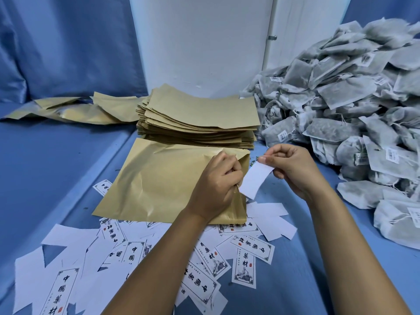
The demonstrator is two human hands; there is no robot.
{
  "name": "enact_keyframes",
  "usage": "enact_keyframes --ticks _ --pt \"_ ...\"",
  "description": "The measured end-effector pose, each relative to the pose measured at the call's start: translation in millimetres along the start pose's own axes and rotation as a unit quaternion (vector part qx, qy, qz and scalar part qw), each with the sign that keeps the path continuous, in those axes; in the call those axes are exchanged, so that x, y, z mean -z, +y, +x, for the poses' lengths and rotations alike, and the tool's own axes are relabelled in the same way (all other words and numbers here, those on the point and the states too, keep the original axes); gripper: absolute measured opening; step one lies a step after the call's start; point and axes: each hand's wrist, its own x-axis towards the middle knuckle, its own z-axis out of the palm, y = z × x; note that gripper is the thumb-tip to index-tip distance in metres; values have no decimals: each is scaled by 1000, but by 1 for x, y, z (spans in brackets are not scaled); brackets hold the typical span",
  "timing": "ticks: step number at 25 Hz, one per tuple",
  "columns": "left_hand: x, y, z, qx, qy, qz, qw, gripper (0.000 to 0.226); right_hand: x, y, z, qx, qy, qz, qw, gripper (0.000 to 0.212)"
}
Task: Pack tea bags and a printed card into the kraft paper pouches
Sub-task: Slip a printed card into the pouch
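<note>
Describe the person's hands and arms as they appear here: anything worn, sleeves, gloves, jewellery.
Both the left hand and the right hand are bare: no gloves, and no rings that show. Both forearms are uncovered as far as the bottom edge of the picture, with no sleeve or cuff in view. No watch, bracelet or band shows on either wrist. Fingernails are short and unpainted where visible.

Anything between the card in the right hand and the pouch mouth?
Nothing visible. The right hand pinches the card right beside the pouch opening, which the left hand grips at its edge. Only a short gap of blue cloth lies between them.
</note>
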Motion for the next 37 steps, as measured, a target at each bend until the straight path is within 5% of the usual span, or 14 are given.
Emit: enact_keyframes --ticks 6,10,12,16,20,24,27,29,32,34,37 --pt "0 0 -1 -7 -6 8 1000 26 -60 19 -15 38 32 -93 994 30" --pt "-1 7 -1 -40 -38 -15 998 23 -77 42 -21 -51 -105 -207 971 36" --pt "-2 9 -2 -53 -50 -19 997 23 -78 44 -22 -20 -136 -260 956 40" --pt "3 0 -1 -22 -23 -12 999 29 -71 32 -4 3 -38 -226 973 40" --pt "0 3 -2 -25 -15 -3 1000 30 -72 48 0 53 -78 -343 935 38" --pt "-5 6 -3 -33 -29 -17 999 27 -88 50 -11 33 -11 -308 951 40" --pt "-7 7 -2 -25 -28 -18 999 28 -81 43 -18 -18 -56 -86 995 47" --pt "-6 6 -1 -23 -28 -20 999 28 -81 31 -22 -72 -91 6 993 45" --pt "-3 4 -2 -15 -25 -13 999 27 -70 24 -15 -26 -80 -149 985 41" --pt "0 3 -2 -6 -18 -7 1000 27 -48 18 -10 -3 -3 -212 977 39" --pt "0 2 -2 0 -2 -8 1000 27 -23 20 -11 -14 4 -202 979 27"
